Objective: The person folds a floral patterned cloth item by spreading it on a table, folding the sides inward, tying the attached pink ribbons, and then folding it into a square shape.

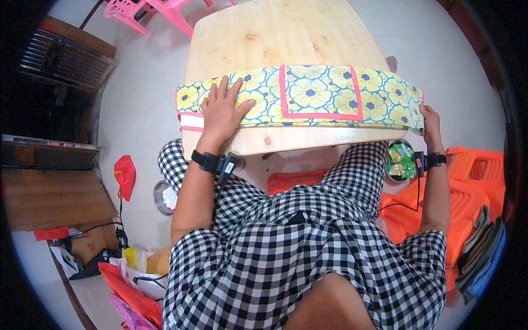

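A flower-patterned cloth (pixel 264 97) with pink edging lies in a long folded strip across the wooden table (pixel 288 41). A pink-bordered square, apparently a pocket, shows near its middle. My left hand (pixel 222 107) rests flat on the left part of the cloth, fingers spread, near a white patch at its lower left corner. At the right end, which reaches past the table's edge, my right hand (pixel 431 121) has its thumb and curled fingers closed on the cloth's edge.
Orange plastic stools (pixel 458 202) with folded clothes (pixel 482 251) stand at the right. A bowl with green packets (pixel 400 161) is beside my right knee, a metal bowl (pixel 165 198) beside the left. Pink chairs (pixel 169 12) stand beyond the table; bags (pixel 136 284) lie at lower left.
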`<act>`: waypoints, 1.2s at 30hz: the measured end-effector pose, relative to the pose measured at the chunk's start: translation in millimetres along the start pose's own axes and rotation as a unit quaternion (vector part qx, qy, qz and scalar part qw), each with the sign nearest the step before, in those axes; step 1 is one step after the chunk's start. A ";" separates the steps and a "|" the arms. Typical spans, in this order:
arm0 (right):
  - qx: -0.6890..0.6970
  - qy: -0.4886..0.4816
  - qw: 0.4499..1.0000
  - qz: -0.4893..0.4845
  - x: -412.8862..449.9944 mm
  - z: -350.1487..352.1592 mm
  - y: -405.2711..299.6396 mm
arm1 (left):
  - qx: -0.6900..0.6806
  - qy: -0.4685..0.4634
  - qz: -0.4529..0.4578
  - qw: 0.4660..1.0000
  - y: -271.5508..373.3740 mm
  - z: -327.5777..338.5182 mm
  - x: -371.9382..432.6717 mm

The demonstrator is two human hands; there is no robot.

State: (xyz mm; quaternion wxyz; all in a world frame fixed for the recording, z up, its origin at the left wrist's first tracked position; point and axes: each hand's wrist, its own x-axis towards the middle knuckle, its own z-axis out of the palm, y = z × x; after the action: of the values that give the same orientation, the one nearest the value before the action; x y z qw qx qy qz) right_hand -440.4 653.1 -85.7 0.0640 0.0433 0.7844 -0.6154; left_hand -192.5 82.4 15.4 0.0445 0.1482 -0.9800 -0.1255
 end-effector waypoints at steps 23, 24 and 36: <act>-0.409 0.122 0.899 -0.100 -16.1 27.7 -38.8 | -0.565 0.028 -0.369 0.738 -125.2 -9.3 -56.9; -0.361 0.116 0.915 -0.140 -27.5 42.4 -59.3 | -0.641 0.013 -0.354 0.681 -140.2 4.0 -58.1; -0.303 -0.167 0.769 -0.538 -211.3 339.5 -169.4 | -0.791 0.056 -0.338 0.507 -206.8 27.6 -8.2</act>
State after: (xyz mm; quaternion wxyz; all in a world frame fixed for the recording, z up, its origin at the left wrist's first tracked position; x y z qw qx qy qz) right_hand -240.4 285.4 29.9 -0.1381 -0.5107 0.8021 -0.2770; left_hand -130.4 -99.9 -65.2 0.1525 0.3785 -0.3448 -0.8454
